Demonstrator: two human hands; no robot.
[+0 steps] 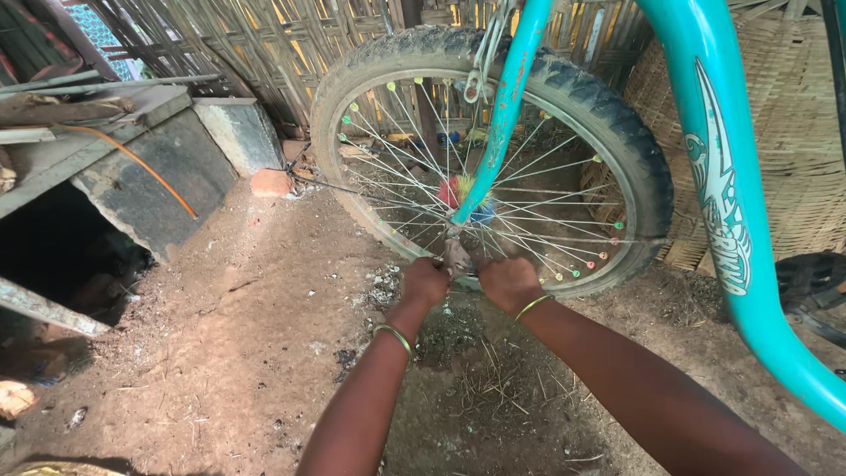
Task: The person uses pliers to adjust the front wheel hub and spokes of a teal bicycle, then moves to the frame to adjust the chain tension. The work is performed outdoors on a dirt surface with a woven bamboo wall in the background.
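Teal paint is covering the bicycle frame [723,203] that is curving down on the right, and the same teal is on the fork [504,115] that is running down to the middle of the front wheel [493,154]. We are reaching both arms out to the bottom of that fork.

Our left hand [425,282] is curling into a fist just left of the fork end [456,256]. Its fingers are bending in tight, and they are touching the metal there, but we cannot tell what small thing they are holding. Our right hand [508,284] is curling the same way just right of the fork end, pressing close to it. Its fingers are folding in too, and what is inside them is hiding from us. Each wrist is wearing a thin green bangle [396,337].

The wheel is standing upright on the dirt floor [264,353], far from us, with a knobby black tyre [608,115]. Little coloured beads are sitting on the spokes [564,229], and a fluffy bright brush [458,189] is hugging the hub.

Behind the wheel a woven bamboo wall [264,44] is standing. On the left a grey concrete slab [159,176] is leaning, with an orange hose [150,167] lying across it. A reddish brick piece [270,182] is resting near the tyre. A black pedal [811,282] is showing on the far right.
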